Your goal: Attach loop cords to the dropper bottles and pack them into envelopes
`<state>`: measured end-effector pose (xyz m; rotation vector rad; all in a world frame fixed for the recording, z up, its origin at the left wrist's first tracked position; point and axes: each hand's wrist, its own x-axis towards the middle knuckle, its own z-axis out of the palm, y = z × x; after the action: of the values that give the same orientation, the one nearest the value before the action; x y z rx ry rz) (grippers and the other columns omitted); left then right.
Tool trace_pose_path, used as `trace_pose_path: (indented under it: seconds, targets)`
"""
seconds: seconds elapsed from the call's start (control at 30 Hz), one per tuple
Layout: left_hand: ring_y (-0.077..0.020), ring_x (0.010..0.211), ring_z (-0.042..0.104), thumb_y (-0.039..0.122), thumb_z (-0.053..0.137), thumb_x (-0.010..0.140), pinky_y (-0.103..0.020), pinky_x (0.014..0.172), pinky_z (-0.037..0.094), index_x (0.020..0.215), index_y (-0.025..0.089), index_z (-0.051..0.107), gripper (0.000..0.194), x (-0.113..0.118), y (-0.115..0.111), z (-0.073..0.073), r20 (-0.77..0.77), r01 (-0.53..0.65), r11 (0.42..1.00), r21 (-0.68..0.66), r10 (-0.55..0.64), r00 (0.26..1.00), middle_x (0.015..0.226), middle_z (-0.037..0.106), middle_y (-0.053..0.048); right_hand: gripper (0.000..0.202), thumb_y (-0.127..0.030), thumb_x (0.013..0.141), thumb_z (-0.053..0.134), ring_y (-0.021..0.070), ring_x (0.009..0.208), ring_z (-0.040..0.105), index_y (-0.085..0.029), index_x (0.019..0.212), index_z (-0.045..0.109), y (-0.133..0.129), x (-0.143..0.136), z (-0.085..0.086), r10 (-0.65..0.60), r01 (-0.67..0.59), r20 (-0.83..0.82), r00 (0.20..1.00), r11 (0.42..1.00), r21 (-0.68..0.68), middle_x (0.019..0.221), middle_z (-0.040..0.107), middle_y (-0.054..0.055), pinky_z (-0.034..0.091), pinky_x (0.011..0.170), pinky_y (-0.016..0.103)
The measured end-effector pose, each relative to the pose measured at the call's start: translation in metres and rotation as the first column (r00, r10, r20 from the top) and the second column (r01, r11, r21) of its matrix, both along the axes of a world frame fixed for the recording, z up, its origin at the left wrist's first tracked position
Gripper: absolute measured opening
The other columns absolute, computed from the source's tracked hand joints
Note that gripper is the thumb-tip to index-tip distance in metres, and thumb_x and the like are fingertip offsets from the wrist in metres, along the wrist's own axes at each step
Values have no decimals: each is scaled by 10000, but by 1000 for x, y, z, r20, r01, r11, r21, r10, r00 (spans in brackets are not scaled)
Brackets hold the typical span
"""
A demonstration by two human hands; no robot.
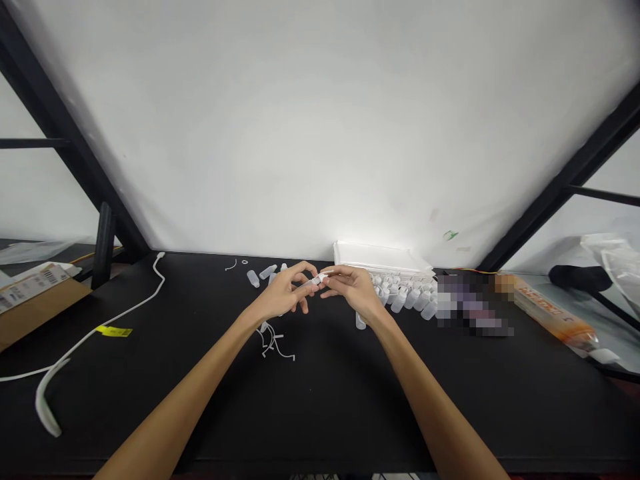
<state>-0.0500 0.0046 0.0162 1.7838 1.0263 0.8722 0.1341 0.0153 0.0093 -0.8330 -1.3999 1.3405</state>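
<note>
Over the middle of the black table, my left hand pinches a small translucent plastic bottle, tilted toward the right. My right hand has its fingers closed on the white cap at the bottle's end. The fingertips hide part of both pieces. Beyond my left hand lie several similar bottles. Thin white plastic strips are scattered on the table just below that hand. To the right of my right hand stands a cluster of capped bottles, and one more bottle is partly behind my wrist.
A white tray-like stack sits against the wall behind the bottles. Along the left run a white cable with a yellow tag and a cardboard box. An orange-and-clear package lies at the right, beside a blurred patch.
</note>
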Motion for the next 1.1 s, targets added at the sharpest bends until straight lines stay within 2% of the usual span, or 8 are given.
trace_pose_path:
  seconds: [0.2, 0.33, 0.57, 0.7, 0.83, 0.97, 1.03, 1.1]
  targets:
    - [-97, 432, 596, 437, 563, 878, -156, 369, 356, 1016, 222, 483, 268, 0, -1, 0, -18, 29, 1000, -5, -29, 999, 779, 629, -7, 336, -377, 664, 786, 187, 736, 686, -136, 888, 716, 3, 0, -5, 15, -15, 35, 999, 1000, 9, 748, 697, 41, 617, 676, 364]
    - [-61, 396, 523, 465, 541, 893, -168, 391, 358, 983, 217, 477, 272, 1, -2, 0, 63, 38, 999, -19, -37, 997, 752, 597, 13, 340, -381, 664, 790, 183, 737, 683, -129, 879, 713, 2, 0, -4, 18, -18, 23, 1000, 1000, 9, 723, 687, 38, 617, 681, 360]
    - [-52, 407, 284, 516, 494, 901, -145, 380, 207, 833, 196, 466, 329, 4, 0, -1, 263, -109, 993, -42, 116, 958, 515, 325, 87, 348, -447, 719, 735, 146, 625, 641, -141, 881, 697, -11, -13, 1, 13, -17, 53, 999, 997, 82, 654, 641, 9, 612, 615, 335]
    - [-56, 405, 263, 520, 470, 906, -152, 392, 210, 811, 205, 440, 330, 4, -1, -2, 219, -161, 987, -11, 160, 963, 509, 294, 93, 354, -500, 797, 644, 124, 552, 611, -152, 858, 654, -12, -17, -3, -30, 11, 134, 990, 990, 140, 596, 598, -12, 576, 564, 281]
    - [-72, 423, 308, 475, 428, 927, -169, 427, 284, 823, 213, 438, 282, 7, -4, -2, 104, -205, 974, 96, 195, 975, 523, 320, 89, 411, -562, 861, 537, 116, 499, 588, -172, 733, 559, -10, -17, -10, -35, -1, 214, 976, 986, 166, 547, 548, -29, 509, 490, 229]
    - [-87, 468, 330, 437, 387, 946, -186, 472, 345, 824, 212, 428, 260, 10, -7, -3, 40, -191, 966, 175, 187, 982, 563, 353, 76, 523, -581, 919, 417, 97, 414, 531, -178, 592, 478, -10, -19, -16, -131, 65, 303, 944, 974, 219, 469, 500, -27, 444, 452, 212]
    - [-90, 483, 346, 440, 386, 947, -189, 482, 353, 821, 210, 423, 265, 11, -8, -4, 42, -176, 969, 173, 172, 984, 575, 364, 71, 546, -575, 929, 399, 90, 395, 515, -179, 557, 452, -11, -22, -17, -160, 93, 298, 941, 970, 224, 448, 489, -25, 433, 450, 210]
    - [-88, 475, 341, 453, 391, 944, -189, 480, 345, 820, 210, 422, 274, 11, -8, -5, 72, -165, 976, 140, 156, 985, 565, 351, 75, 473, -560, 917, 443, 94, 395, 523, -181, 639, 493, -12, -25, -16, -152, 108, 217, 964, 974, 201, 462, 496, -40, 440, 434, 207]
